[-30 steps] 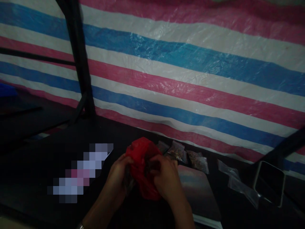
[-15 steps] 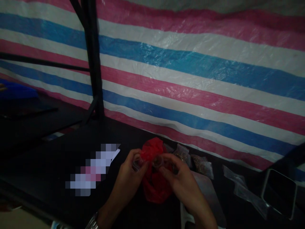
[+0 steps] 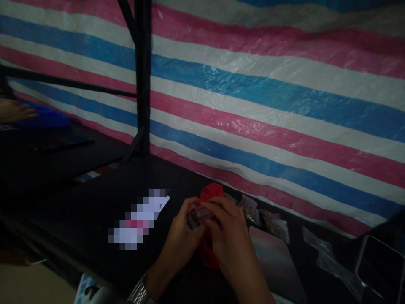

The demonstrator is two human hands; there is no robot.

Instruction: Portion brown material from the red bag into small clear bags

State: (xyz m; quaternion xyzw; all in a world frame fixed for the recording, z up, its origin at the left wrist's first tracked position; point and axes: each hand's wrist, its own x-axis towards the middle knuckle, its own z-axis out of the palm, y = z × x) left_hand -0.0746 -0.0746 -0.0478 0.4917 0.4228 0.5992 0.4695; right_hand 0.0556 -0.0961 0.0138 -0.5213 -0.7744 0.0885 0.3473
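My left hand (image 3: 183,236) is closed round a small clear plastic container (image 3: 192,218), its fingers curled over the far side. My right hand (image 3: 232,232) meets it from the right, fingers bent over a clear plastic piece (image 3: 204,213) that touches or nearly touches the container. Whether that piece is a lid or a second container, I cannot tell. Just behind and below both hands is a crumpled red plastic bag (image 3: 212,191), partly covered by my right hand. What it holds is hidden.
Small clear bags of brownish bits (image 3: 274,225) lie right of the red bag, near a flat greyish panel (image 3: 275,257). Empty-looking clear bags (image 3: 332,261) and a pale-rimmed tray (image 3: 359,257) are farther right. A blurred-out paper (image 3: 139,219) lies left. Another person's hand (image 3: 15,112) is far left.
My hands have come together, with the right hand's clear piece brought over to the left hand's container. The view has shifted left, and another person's hand has appeared at far left.
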